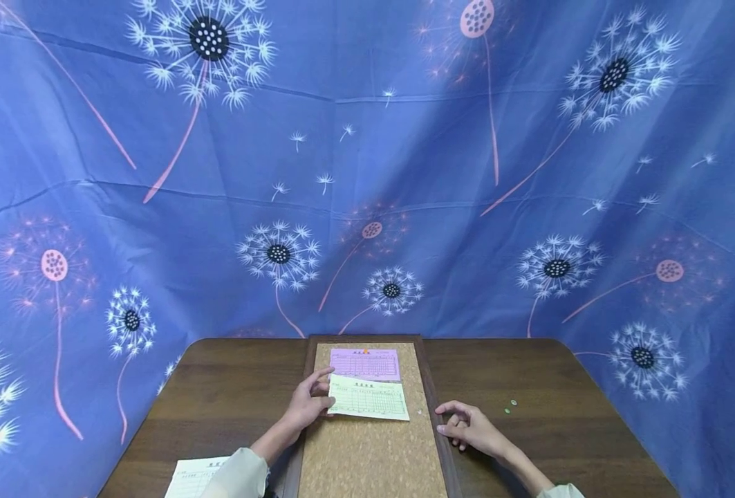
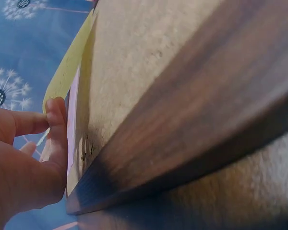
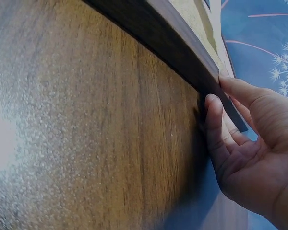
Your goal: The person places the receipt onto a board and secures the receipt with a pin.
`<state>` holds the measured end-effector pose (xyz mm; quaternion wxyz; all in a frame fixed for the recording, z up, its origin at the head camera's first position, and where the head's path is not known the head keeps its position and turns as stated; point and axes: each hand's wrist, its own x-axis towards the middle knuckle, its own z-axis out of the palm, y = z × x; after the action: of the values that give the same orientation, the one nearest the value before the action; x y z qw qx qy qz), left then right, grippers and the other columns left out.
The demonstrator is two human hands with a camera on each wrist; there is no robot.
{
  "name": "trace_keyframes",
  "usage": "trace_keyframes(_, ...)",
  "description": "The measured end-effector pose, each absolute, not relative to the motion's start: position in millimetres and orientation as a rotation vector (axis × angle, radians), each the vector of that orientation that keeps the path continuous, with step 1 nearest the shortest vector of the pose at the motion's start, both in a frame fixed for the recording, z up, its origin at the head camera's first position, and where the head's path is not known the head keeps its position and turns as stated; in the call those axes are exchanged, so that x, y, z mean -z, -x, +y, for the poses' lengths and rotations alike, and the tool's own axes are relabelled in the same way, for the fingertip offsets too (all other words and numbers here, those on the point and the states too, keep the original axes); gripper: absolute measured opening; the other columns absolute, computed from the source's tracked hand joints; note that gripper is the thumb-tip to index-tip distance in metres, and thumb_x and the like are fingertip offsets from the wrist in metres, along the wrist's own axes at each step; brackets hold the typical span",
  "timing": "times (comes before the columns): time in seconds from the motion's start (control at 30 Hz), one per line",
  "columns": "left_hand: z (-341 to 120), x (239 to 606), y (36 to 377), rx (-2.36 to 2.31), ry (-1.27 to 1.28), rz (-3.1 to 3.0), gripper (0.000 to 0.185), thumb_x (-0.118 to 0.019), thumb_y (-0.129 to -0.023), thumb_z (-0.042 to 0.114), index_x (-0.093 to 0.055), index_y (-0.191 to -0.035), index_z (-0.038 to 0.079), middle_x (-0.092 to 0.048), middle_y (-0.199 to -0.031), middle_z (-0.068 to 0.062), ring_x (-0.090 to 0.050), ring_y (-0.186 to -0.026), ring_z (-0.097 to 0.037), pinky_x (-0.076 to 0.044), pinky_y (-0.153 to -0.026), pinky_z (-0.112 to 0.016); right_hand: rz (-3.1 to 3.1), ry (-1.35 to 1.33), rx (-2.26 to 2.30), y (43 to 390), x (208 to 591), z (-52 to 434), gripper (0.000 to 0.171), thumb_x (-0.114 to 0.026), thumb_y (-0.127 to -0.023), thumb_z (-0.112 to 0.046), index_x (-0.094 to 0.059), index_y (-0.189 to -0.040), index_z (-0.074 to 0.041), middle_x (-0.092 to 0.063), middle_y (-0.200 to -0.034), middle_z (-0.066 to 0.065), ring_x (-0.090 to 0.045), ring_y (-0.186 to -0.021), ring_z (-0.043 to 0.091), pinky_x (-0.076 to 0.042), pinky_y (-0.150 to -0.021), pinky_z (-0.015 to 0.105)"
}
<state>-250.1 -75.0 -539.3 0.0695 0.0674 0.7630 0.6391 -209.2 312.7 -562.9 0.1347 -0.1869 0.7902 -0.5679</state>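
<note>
Light, floppy paper, probably easily creased; best held by its edges. It's pinched at left by the left hand, over the board; the right hand is loosely curled by the frame.

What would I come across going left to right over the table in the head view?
Whitish slip at lower left, left hand, pale green slip, right hand, two tiny greenish pieces.
</note>
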Motion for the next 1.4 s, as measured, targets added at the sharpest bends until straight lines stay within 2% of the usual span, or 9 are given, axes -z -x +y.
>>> trace_keyframes(0.2, -74.9, 539.5, 246.7, -1.802, -0.35, 2.51, 0.065, -0.068, -0.081, -0.008, -0.054, -0.143, 0.001, -0.065, -0.109, -0.024, -0.061, -0.079, -0.013, -0.049, -0.056, -0.021, 2.296, 0.536, 1.65, 209.3, 565.6, 312.9, 0.038, -0.066, -0.098, -0.012, -0.056, -0.128, 0.009, -0.065, -0.078, 0.013, -0.06, -0.063, 0.004, -0.052, -0.053, 0.022)
trace_keyframes(0.43, -81.7, 537.8, 247.6, -1.668, -0.531, 2.543, 0.057, -0.069, -0.084, -0.006, -0.055, -0.14, -0.005, -0.061, -0.113, -0.028, -0.062, -0.064, -0.01, -0.051, -0.045, -0.028, 2.302, 0.557, 1.664, 210.7, 566.6, 311.7, 0.037, -0.066, -0.098, -0.01, -0.056, -0.128, 0.01, -0.062, -0.079, 0.028, -0.059, -0.063, 0.005, -0.051, -0.052, 0.022)
trace_keyframes(0.6, -88.5, 536.7, 250.5, -1.579, -0.694, 2.587, 0.057, -0.069, -0.082, -0.009, -0.055, -0.137, -0.011, -0.062, -0.109, -0.031, -0.063, -0.063, -0.006, -0.052, -0.048, -0.023, 2.31, 0.543, 1.658, 211.0, 565.4, 310.3, 0.038, -0.066, -0.098, -0.011, -0.056, -0.129, 0.009, -0.062, -0.08, 0.03, -0.059, -0.064, 0.005, -0.051, -0.052, 0.022)
trace_keyframes(0.83, -94.5, 535.7, 253.4, -1.415, -0.808, 2.705, 0.061, -0.075, -0.076, -0.009, -0.056, -0.134, -0.012, -0.066, -0.1, -0.025, -0.063, -0.071, -0.007, -0.052, -0.061, -0.02, 2.291, 0.543, 1.678, 210.0, 567.2, 311.4, 0.037, -0.066, -0.098, -0.01, -0.056, -0.128, 0.009, -0.063, -0.079, 0.026, -0.059, -0.063, 0.005, -0.051, -0.052, 0.022)
trace_keyframes(1.07, -92.4, 538.2, 257.5, -1.288, -0.867, 2.806, 0.062, -0.073, -0.074, -0.01, -0.058, -0.135, -0.01, -0.067, -0.099, -0.019, -0.054, -0.067, -0.001, -0.047, -0.059, -0.02, 2.301, 0.551, 1.687, 209.2, 567.9, 312.4, 0.036, -0.067, -0.097, -0.01, -0.057, -0.126, 0.009, -0.063, -0.078, 0.025, -0.059, -0.063, 0.004, -0.052, -0.052, 0.022)
trace_keyframes(1.4, -99.5, 534.1, 254.5, -1.152, -0.914, 2.826, 0.058, -0.083, -0.08, 0.006, -0.062, -0.133, -0.006, -0.06, -0.109, -0.02, -0.055, -0.07, -0.011, -0.043, -0.063, -0.02, 2.302, 0.542, 1.686, 209.0, 567.4, 313.0, 0.037, -0.066, -0.097, -0.009, -0.057, -0.127, 0.01, -0.064, -0.078, 0.018, -0.059, -0.063, 0.005, -0.051, -0.052, 0.022)
